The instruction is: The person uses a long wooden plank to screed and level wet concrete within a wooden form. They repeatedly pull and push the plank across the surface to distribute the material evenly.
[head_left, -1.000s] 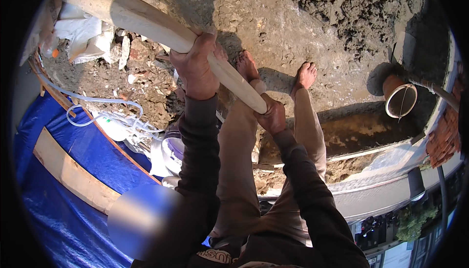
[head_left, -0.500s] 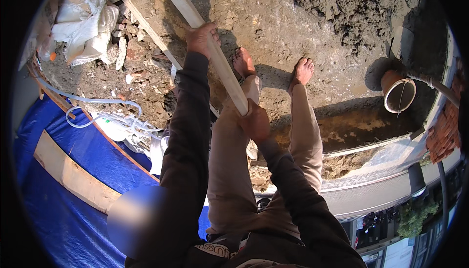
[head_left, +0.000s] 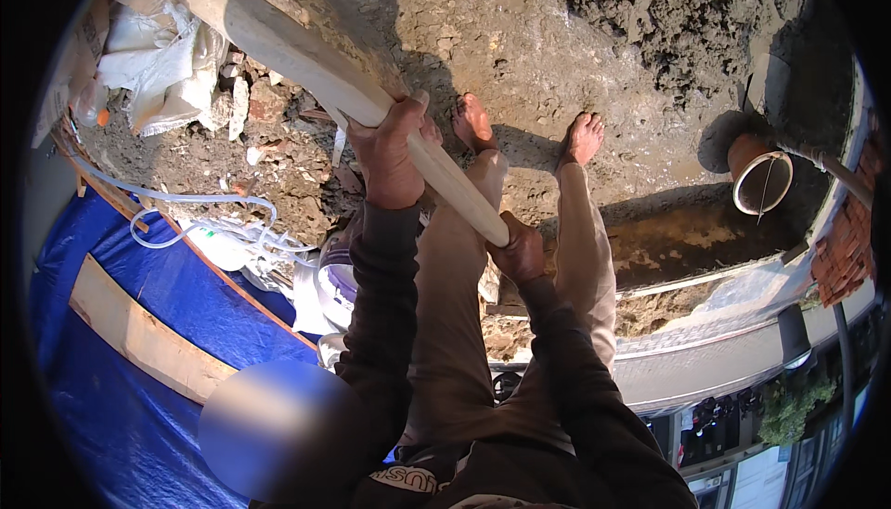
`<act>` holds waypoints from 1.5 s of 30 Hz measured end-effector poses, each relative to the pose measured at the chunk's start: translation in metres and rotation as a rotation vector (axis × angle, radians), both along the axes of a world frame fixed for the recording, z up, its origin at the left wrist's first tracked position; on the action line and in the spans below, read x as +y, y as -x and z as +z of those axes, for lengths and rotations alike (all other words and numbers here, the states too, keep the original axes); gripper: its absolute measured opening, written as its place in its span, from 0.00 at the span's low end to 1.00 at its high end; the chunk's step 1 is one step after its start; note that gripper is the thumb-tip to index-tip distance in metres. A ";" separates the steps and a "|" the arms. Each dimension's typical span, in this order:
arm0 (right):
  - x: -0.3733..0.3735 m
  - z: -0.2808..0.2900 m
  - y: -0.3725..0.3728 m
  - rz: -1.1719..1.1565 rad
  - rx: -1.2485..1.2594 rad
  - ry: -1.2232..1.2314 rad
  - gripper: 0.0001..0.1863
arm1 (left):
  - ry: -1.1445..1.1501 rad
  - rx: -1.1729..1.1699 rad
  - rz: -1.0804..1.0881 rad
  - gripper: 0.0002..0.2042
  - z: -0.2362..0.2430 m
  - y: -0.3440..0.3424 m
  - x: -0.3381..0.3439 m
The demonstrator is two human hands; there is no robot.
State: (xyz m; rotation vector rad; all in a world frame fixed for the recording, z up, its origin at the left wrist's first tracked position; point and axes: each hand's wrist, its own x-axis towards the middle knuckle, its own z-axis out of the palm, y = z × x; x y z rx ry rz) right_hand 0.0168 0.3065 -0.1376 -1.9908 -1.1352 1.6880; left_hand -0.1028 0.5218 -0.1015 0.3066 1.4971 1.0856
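A long, thick, pale wooden pole [head_left: 306, 50] slants from the upper left down to the middle, over my left leg. Part-way along it, my left hand [head_left: 388, 158] is wrapped round the wood. My right hand [head_left: 522, 249] closes on the near end, just above my knees. Towards the top edge the pole's far end looks mud-coated, and I cannot make out what it ends in. My bare feet stand on wet, muddy ground [head_left: 520, 54].
On the right stands a bucket [head_left: 750, 170] with a thin wire handle, by stacked red bricks [head_left: 843, 249]. Dark clumped mud [head_left: 668, 26] lies at the upper right. At left are white sacks [head_left: 153, 64], rubble, a pale hose [head_left: 213, 198], a blue tarp [head_left: 111, 360] and a purple-and-white bucket [head_left: 336, 288].
The pole has swung so its far end lies further left, at a flatter slant. My left hand has come nearer to me; my right hand has shifted slightly right and down.
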 end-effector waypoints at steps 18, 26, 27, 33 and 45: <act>0.079 0.046 0.033 0.075 0.003 0.179 0.19 | 0.409 -0.133 -0.171 0.08 -0.113 0.072 0.075; 0.031 0.022 0.026 -0.015 0.064 0.157 0.21 | 0.378 0.065 -0.064 0.08 -0.108 0.053 0.032; 0.031 0.024 0.028 -0.003 0.065 0.184 0.22 | 0.378 0.057 -0.054 0.07 -0.108 0.054 0.029; 0.055 0.035 0.043 0.002 0.054 0.266 0.17 | 0.440 0.055 -0.134 0.07 -0.101 0.059 0.051; 0.155 0.098 0.022 0.132 0.194 0.332 0.24 | 0.534 -0.115 -0.222 0.07 -0.098 0.077 0.122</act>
